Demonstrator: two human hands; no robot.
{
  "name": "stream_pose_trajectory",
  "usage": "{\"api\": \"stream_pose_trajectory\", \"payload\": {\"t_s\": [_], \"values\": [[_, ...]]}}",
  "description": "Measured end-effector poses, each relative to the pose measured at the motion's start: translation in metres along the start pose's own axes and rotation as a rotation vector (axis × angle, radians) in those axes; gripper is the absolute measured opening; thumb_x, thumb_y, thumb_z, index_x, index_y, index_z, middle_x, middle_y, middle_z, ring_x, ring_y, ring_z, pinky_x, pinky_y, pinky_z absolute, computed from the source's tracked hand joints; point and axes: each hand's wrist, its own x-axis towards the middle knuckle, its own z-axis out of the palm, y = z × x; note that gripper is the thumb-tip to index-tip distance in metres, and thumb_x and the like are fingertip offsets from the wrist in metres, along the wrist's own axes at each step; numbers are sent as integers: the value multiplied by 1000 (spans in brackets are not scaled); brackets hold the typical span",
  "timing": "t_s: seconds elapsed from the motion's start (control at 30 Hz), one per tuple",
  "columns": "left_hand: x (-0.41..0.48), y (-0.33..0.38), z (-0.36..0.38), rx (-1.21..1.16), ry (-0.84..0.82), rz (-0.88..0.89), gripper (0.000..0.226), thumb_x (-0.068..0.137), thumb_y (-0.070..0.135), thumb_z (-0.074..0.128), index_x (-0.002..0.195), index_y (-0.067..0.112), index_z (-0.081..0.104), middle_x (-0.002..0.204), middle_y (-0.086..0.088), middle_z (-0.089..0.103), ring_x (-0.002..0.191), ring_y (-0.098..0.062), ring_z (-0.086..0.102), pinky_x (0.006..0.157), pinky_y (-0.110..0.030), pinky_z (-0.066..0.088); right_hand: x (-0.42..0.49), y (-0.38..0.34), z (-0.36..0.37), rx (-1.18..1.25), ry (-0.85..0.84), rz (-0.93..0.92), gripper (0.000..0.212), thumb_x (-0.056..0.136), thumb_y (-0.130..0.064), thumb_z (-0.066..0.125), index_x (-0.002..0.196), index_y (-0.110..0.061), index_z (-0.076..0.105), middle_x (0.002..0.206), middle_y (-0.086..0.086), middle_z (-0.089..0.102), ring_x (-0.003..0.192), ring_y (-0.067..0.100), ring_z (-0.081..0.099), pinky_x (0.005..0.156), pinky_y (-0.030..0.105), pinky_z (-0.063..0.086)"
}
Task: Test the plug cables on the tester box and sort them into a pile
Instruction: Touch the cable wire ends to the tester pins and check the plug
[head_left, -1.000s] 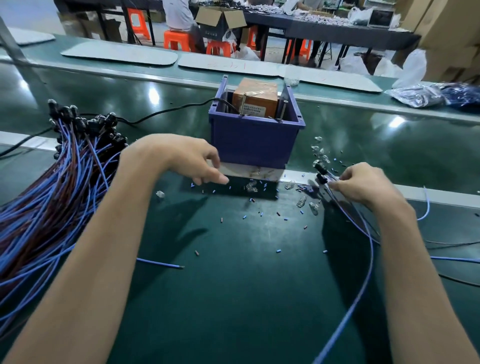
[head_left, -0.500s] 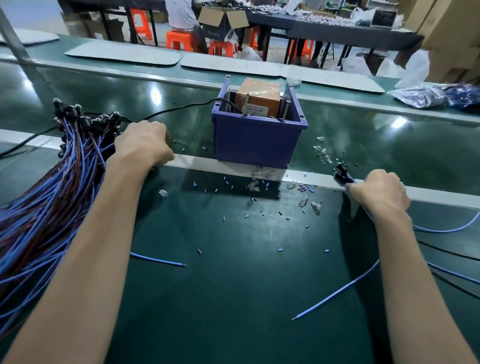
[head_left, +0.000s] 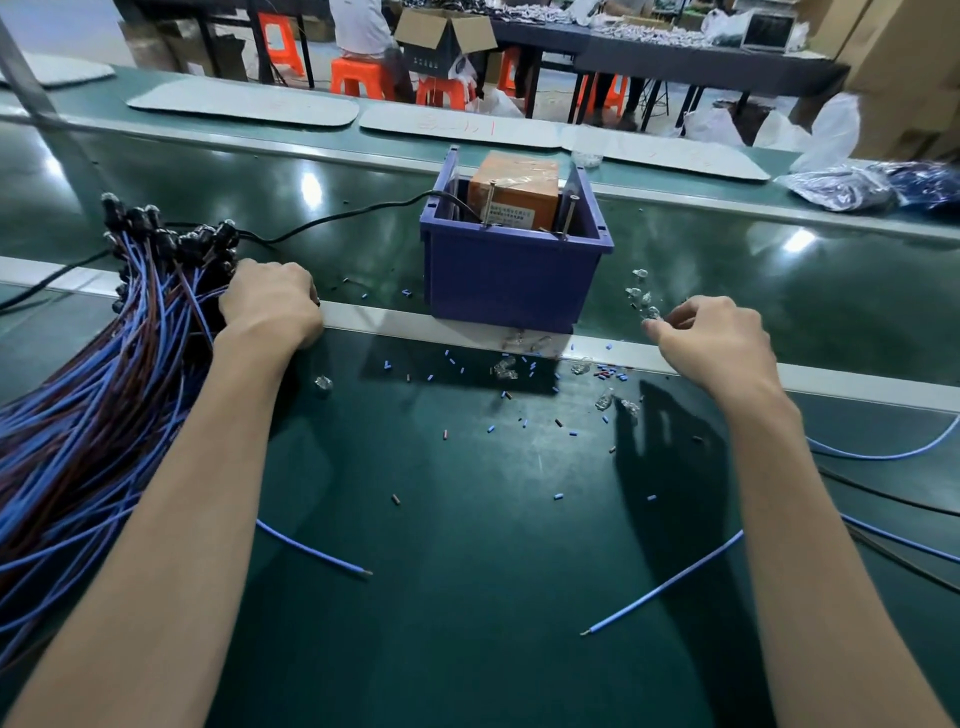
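A dark green surface (head_left: 467, 597) fills the view, crossed by a pale metal strip (head_left: 389, 319). On its left lies the pile of cables (head_left: 88, 415), blue and brown wires fanned out with their black plugs bunched at the far end. A blue bin (head_left: 509, 280) sits at the middle on the strip, and the orange tester (head_left: 514, 187) stands inside it with a black lead (head_left: 337, 218) running off to the left. The left hand (head_left: 270, 306) rests knuckles-up against the pile's right edge, fingers curled under; I cannot tell whether it grips a cable. The right hand (head_left: 714, 338) is over the strip to the right of the bin, fingers curled with the tips close together; whether they pinch anything is unclear. A loose blue cable (head_left: 665, 587) lies on the surface and passes under the right forearm. Clear plastic bits (head_left: 504, 369) and tiny blue and brown sleeve offcuts are scattered in front of the bin.
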Motion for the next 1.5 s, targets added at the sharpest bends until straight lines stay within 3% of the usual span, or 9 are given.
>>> {"api": "stream_pose_trajectory", "payload": {"t_s": [0.6,0.77,0.87,0.97,1.1,1.2,1.3,1.4,1.5], "values": [[-16,3,-49,-467,184,77,20,85,8,69,102,16,76,106,-16,70,104,-27,62,100,-33,47,-24,-40,3,302,-240,-306,17,89,-39,63,94,-24,69,88,-6,71,89,11,65,74,27,49],[-42,47,-64,-772,119,409,22,78,17,78,99,23,76,79,8,70,66,10,59,64,1,42,-34,-50,-5,615,-491,-383,21,92,-38,61,96,-21,71,83,-9,73,65,0,61,64,13,46],[-63,84,-58,-836,67,587,17,76,17,79,93,23,77,80,5,74,71,0,64,70,-11,51,-40,-54,-4,728,-658,-422,35,84,-50,56,100,-21,69,89,-8,73,67,1,62,65,12,49],[-79,109,-48,-830,65,669,16,78,15,75,94,16,77,78,1,73,75,-12,67,77,-29,55,-38,-58,1,872,-462,-360,28,96,-40,50,87,-20,68,79,-7,70,62,2,59,64,19,47],[-89,124,-46,-987,62,523,22,87,40,67,97,21,59,71,8,67,66,-7,62,67,-23,50,-32,-58,-4,1109,-215,-351,30,102,-19,44,83,-14,66,74,0,64,55,2,55,60,16,47],[-96,134,-54,-1321,-329,342,35,96,53,43,107,20,44,78,-4,74,60,-10,67,48,-18,48,-33,-56,-13,1250,-266,-374,35,103,-24,42,83,-12,68,78,3,67,66,9,63,67,20,51],[-100,138,-59,-1578,-528,131,49,99,52,36,133,17,35,97,-15,72,76,-19,71,55,-21,55,-34,-55,-23,1279,-437,-410,58,104,-42,25,85,-14,72,86,4,73,78,14,67,71,23,51],[-96,137,-59,-1774,-503,-25,43,101,44,40,134,15,40,114,-14,63,82,-16,65,63,-23,56,-33,-54,-29,1190,-544,-473,74,102,-49,11,85,-19,76,97,5,75,93,13,67,79,31,46],[-91,132,-63,-1985,-360,-166,22,102,25,41,113,9,52,96,-7,61,72,-11,60,62,-24,51,-32,-53,-29,1177,-577,-515,74,103,-42,10,82,-18,77,98,7,75,112,18,63,91,41,38]]}}
